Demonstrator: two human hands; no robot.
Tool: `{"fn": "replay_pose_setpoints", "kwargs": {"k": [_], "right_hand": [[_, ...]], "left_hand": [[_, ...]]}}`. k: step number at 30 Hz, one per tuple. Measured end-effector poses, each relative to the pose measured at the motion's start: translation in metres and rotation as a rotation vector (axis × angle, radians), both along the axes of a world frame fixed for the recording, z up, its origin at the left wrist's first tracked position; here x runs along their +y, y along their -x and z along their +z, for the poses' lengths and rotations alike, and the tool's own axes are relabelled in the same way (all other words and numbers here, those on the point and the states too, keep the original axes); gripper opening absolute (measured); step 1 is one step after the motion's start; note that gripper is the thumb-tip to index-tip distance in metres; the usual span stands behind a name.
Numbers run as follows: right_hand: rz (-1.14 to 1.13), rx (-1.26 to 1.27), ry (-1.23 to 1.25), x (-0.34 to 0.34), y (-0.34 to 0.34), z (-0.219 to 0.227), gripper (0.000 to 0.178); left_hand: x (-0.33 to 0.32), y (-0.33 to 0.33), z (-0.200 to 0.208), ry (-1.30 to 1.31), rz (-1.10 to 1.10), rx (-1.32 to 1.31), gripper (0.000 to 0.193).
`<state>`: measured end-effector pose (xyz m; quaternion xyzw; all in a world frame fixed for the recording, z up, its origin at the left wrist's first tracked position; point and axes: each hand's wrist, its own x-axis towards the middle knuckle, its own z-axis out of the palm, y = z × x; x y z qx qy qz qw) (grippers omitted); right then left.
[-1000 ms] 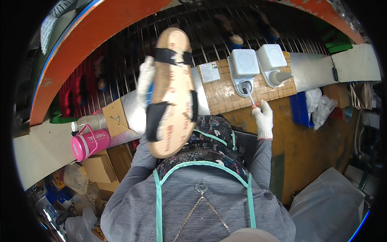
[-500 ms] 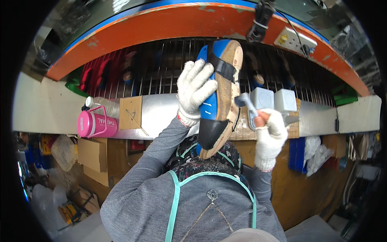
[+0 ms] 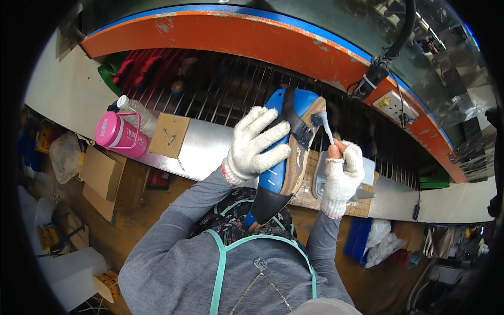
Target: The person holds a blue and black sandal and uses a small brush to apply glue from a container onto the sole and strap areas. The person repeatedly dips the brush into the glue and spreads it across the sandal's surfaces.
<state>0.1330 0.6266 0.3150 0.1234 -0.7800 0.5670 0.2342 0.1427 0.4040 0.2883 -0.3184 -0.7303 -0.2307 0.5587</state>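
Observation:
A sandal (image 3: 297, 167) with dark straps and a brown sole edge is fitted on a blue shoe last (image 3: 273, 178), standing tilted before me with its black heel end near my apron. My left hand (image 3: 255, 146), in a white knit glove, grips its left side with fingers spread along the blue last. In my right hand (image 3: 344, 178), gloved with bare fingertips, a small brush (image 3: 329, 128) is pinched by its pale handle. The dark brush head touches the sole edge near the front strap. The left thumb's underside is hidden.
Beyond the sandal runs a rack of metal bars (image 3: 218, 89) under an orange beam (image 3: 226, 31). Grey containers (image 3: 365, 170) stand on a cardboard-covered patch at right. A pink jug (image 3: 122, 135), a clear bottle (image 3: 147, 119) and a cardboard piece (image 3: 169, 135) occupy the left ledge.
My view has turned, tilting the bench. The brush has moved up along the sole edge toward the front strap. The sandal has rolled to show less of its sole, my left hand still on it.

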Motion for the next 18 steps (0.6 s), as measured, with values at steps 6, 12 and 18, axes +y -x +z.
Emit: {"fn": "replay_pose_setpoints", "kwargs": {"k": [6, 12, 18], "right_hand": [[-0.126, 0.280, -0.222, 0.001, 0.011, 0.017, 0.020], [-0.110, 0.309, -0.373, 0.007, 0.004, 0.022, 0.021], [-0.060, 0.290, -0.453, 0.018, 0.002, 0.027, 0.022]], "left_hand": [[-0.006, -0.005, -0.001, -0.002, 0.009, -0.016, 0.036], [-0.009, -0.001, 0.003, 0.024, 0.028, -0.005, 0.035], [-0.008, 0.004, 0.007, 0.049, 0.001, -0.027, 0.034]]}}
